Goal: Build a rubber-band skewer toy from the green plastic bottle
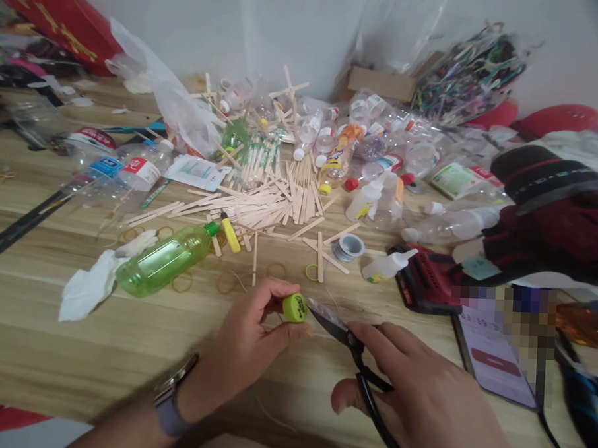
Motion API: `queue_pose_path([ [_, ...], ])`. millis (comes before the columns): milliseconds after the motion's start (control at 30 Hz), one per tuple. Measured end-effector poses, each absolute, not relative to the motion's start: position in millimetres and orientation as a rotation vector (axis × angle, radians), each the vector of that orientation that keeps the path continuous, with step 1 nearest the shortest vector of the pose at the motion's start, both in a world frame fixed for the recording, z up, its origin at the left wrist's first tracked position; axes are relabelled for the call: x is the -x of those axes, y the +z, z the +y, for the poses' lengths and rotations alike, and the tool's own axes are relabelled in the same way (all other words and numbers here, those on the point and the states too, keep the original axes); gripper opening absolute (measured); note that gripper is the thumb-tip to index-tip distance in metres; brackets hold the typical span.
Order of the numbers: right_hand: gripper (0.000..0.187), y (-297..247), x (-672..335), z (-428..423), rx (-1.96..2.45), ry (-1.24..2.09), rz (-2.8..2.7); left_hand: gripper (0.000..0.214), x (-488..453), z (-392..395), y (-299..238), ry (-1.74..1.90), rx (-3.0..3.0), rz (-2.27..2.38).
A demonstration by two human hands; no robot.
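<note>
Green cap (295, 308) in left hand (247, 344), scissors (335, 326) beside

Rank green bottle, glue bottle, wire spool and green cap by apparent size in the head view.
1. green bottle
2. glue bottle
3. wire spool and green cap look alike; the cap sits nearer the camera, so no ranking.

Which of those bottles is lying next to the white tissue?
The green bottle, on its side left of the left hand; the clear bottles lie farther back.
</note>
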State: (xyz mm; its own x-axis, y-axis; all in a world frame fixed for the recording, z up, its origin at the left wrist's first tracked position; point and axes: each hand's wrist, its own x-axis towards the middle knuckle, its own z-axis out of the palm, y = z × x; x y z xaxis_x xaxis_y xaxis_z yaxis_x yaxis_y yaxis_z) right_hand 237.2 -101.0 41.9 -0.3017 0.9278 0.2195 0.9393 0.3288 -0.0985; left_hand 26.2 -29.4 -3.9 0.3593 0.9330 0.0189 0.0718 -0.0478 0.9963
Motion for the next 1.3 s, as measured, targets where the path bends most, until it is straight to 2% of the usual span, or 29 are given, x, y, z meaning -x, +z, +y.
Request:
queue_pose_path([
  [533, 0.049, 46.8, -232.4, -105.1, 1.681, -0.275, -2.419, 0.031, -25.1, -31.4, -7.8, 1.018, -1.906, 1.023],
  [767, 0.057, 48.6, -225.8, -107.4, 1.747, -0.367, -2.396, 0.03, -25.3, -31.0, -7.0, 1.022, -1.984, 1.023],
  [1300, 0.049, 45.4, -226.3, -106.4, 1.634, -0.474, -2.399, 0.036, -28.0, -34.2, -2.3, 0.85, -1.286, 0.874],
])
